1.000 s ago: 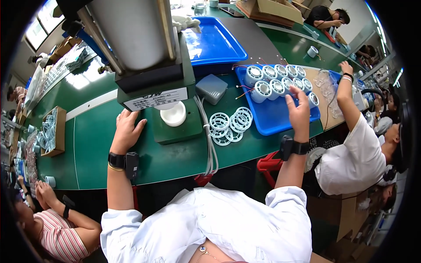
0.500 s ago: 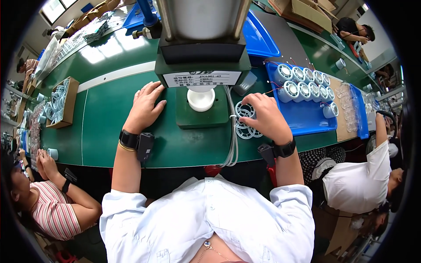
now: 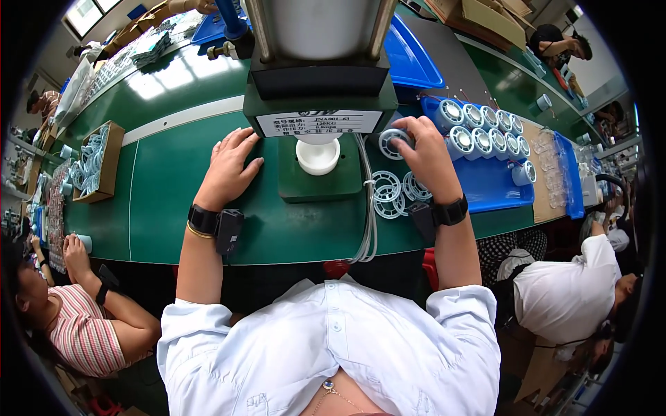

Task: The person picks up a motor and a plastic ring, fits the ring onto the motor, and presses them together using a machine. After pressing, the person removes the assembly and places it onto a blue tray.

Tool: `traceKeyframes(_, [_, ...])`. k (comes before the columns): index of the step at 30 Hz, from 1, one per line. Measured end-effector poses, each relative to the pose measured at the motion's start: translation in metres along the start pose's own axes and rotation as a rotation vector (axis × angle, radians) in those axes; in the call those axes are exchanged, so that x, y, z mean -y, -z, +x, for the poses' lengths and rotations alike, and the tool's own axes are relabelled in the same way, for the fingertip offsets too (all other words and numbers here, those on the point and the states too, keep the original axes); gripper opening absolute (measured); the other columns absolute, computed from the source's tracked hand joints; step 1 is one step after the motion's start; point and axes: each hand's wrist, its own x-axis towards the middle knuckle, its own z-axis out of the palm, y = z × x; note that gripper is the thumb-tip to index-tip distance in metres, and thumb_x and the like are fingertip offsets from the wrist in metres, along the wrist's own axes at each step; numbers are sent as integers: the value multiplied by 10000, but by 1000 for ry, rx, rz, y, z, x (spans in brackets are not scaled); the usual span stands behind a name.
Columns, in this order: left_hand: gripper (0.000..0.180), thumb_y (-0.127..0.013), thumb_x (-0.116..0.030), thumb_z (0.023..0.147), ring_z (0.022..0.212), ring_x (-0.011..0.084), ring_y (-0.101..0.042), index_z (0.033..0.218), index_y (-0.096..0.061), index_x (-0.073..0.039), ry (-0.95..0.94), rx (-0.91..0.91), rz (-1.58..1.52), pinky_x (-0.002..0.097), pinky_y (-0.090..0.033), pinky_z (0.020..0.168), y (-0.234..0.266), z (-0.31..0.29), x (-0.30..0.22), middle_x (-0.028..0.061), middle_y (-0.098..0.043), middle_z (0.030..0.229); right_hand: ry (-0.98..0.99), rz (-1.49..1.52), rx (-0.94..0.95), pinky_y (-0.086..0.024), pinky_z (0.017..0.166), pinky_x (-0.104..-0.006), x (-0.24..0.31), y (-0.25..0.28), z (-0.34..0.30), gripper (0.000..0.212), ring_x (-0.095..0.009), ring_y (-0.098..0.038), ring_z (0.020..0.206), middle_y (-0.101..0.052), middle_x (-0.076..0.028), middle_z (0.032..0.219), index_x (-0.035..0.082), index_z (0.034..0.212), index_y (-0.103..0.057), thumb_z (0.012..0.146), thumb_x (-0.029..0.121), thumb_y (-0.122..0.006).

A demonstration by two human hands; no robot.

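Left hand flat, fingers spread, palm down on green worktop, left of centre frame. Right hand curled around white ring part, gripping it right of press base, wrist bent.

Factory assembly line: long green workbench, benchtop press, blue parts trays, seated co-workers alongside.

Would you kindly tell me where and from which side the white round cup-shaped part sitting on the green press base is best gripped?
Grip the white round cup-shaped part by its outer rim, coming from the front, the person's own side. It stands upright with its open top up, and the press head overhangs it from above and behind, so probably only the front and sides of the green press base are free.
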Motion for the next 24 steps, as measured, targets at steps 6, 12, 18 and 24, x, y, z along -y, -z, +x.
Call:
traceKeyframes(6, [336, -637, -171, 904, 1117, 282, -601, 1219, -647, -57, -40, -184, -115, 377, -466, 954, 7, 1, -4, 122, -654, 1183, -178, 571, -19, -435, 598, -186, 3, 8, -13, 380, -71, -554, 682, -559, -8, 857, 31, 1328, -543, 959, 93, -610])
traceKeyframes(12, [156, -663, -97, 911, 645, 110, -549, 1020, -724, -5, -97, -294, -687, 246, -438, 577, 30, -21, -82, 70, -677, 830, -222, 1014, 108, -426, 590, -150, 61, -4, -55, 390, -26, -502, 646, -538, 30, 889, 57, 1390, -522, 1002, 86, -549])
traceKeyframes(18, [231, -581, -163, 985, 622, 51, -520, 985, -714, 26, -61, 199, -959, 219, -398, 542, 24, -45, -136, 17, -663, 785, -169, 890, 180, -474, 645, -195, 89, -13, -70, 438, -61, -556, 754, -544, -25, 981, 53, 1389, -525, 960, 78, -609])
traceKeyframes(24, [291, -543, -211, 1016, 577, 50, -495, 922, -698, 17, 54, 366, -1131, 216, -377, 527, 22, -44, -130, 13, -647, 731, 339, 400, 194, -529, 802, -308, 91, 0, -62, 648, -200, -589, 961, -524, -96, 1108, 88, 1389, -535, 788, 75, -778])
